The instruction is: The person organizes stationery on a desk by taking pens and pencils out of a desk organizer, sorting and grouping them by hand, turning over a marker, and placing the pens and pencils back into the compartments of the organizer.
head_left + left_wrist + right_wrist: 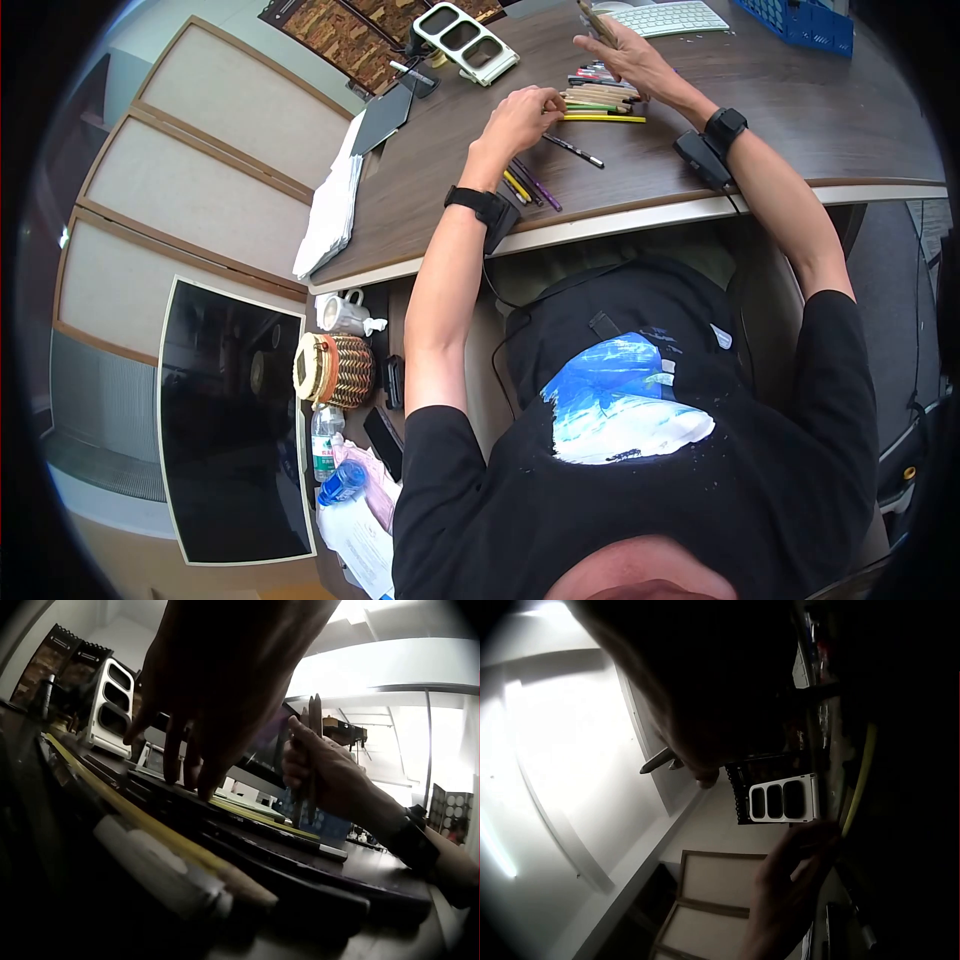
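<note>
My left hand (522, 118) is over the left end of a row of pencils (605, 118); in the left wrist view its fingers (174, 754) are spread and point down at the pencils, though contact is unclear. A dark pencil (578, 152) lies just below that hand, and several purple and yellow pencils (532, 185) lie near its wrist. Raised above the row's far right side, my right hand (640, 65) grips a few pencils (597, 24). The left wrist view shows these pencils (316, 712) upright, tips up, with the right hand (326, 769) curled round them.
Behind the left hand stands a white holder with three openings (466, 42), beside a dark pen cup (422, 82). A white keyboard (670, 18) and a blue basket (800, 30) are at the back. Papers (335, 205) lie along the left edge.
</note>
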Demonstrator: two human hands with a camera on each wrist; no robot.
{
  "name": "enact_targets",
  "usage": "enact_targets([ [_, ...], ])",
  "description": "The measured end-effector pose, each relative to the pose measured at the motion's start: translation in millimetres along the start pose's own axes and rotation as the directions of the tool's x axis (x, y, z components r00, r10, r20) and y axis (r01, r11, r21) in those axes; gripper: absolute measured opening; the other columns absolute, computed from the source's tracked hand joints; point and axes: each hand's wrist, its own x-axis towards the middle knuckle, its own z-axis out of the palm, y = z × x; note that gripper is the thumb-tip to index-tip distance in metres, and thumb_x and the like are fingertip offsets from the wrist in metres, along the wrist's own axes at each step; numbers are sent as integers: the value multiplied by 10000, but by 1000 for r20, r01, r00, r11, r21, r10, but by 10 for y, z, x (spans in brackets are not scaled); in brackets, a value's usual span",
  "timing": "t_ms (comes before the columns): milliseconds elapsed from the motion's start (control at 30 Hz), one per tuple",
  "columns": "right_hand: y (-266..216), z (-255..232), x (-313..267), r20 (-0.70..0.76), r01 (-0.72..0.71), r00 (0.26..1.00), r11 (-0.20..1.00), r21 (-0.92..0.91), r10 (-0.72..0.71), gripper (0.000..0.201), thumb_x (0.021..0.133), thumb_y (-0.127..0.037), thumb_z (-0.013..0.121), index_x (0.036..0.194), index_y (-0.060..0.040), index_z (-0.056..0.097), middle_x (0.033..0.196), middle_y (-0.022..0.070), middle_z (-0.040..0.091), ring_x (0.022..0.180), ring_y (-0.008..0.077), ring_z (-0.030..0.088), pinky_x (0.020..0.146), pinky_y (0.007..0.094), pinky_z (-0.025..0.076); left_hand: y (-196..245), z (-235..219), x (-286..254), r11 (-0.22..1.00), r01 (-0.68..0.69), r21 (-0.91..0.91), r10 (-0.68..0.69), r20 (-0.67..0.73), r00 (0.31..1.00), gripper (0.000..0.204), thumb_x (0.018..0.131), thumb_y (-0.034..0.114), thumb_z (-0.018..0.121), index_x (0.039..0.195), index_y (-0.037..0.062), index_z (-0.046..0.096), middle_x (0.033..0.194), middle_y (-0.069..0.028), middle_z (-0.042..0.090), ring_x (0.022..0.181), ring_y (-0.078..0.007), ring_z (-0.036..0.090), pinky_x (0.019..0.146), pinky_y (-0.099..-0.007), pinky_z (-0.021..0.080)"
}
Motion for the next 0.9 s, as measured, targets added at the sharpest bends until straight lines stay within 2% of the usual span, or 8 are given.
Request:
enact_targets([
  [33,-41,-13,-45,104,-205,975,974,93,195,437,1029,-432,767,1091,-33,599,837,46,641,684,124,558,572,332,451,-18,12,11,1000,1,0,-1,-1,1000,240,1019,188,709,1209,53,765,1124,-144,787,1078,-359,731,931,-455,567],
  [133,-65,21,-110,245,-255,938,967,11,245,405,1083,-455,699,1097,-58,622,783,-15,498,652,88,504,549,285,423,-10,16,41,999,45,-13,-45,3,999,246,1023,196,707,1216,54,763,1113,-139,783,1079,-352,730,923,-455,565],
  [233,-75,41,-133,327,-109,930,975,-194,169,413,1089,-456,689,1080,-51,609,774,-13,485,665,105,488,577,304,429,21,-6,21,996,92,-13,-92,-23,995,237,997,248,739,1191,122,786,1131,-104,791,1105,-353,734,943,-478,584],
  [400,-251,-11,-95,176,-253,951,967,-27,254,545,1084,-542,654,1178,-7,623,799,40,554,782,176,587,705,386,496,-179,115,158,991,76,-111,-79,-26,996,295,1013,244,729,1234,54,779,1064,-158,804,986,-334,757,893,-439,571],
  [467,-385,-103,-75,37,-321,947,932,169,319,457,1121,-554,581,1016,-110,593,725,-39,477,655,88,498,590,282,444,-113,41,160,988,124,-89,-124,15,992,294,1017,248,726,1229,52,781,1072,-161,806,994,-326,760,897,-433,572],
  [600,-54,-67,-39,25,-297,954,935,195,298,449,1114,-573,582,1073,-127,609,708,-63,460,649,66,501,585,257,448,-67,-28,143,975,217,-50,-213,75,974,283,1023,248,715,1206,45,788,1085,-171,808,1017,-320,766,903,-427,576],
  [767,-147,9,-140,222,-281,941,954,102,254,473,1118,-512,607,1262,-61,619,783,-24,482,671,83,498,579,286,437,-53,-19,144,973,221,-68,-218,49,975,271,1016,241,717,1210,71,797,1097,-173,810,1045,-328,765,920,-432,575],
  [900,-23,77,-160,360,-296,902,948,114,238,377,1120,-461,626,1154,-86,600,796,-30,474,641,84,475,560,302,419,-57,15,227,960,281,2,-281,46,959,240,978,264,741,1190,198,831,1144,-138,815,1115,-365,757,989,-477,590],
])
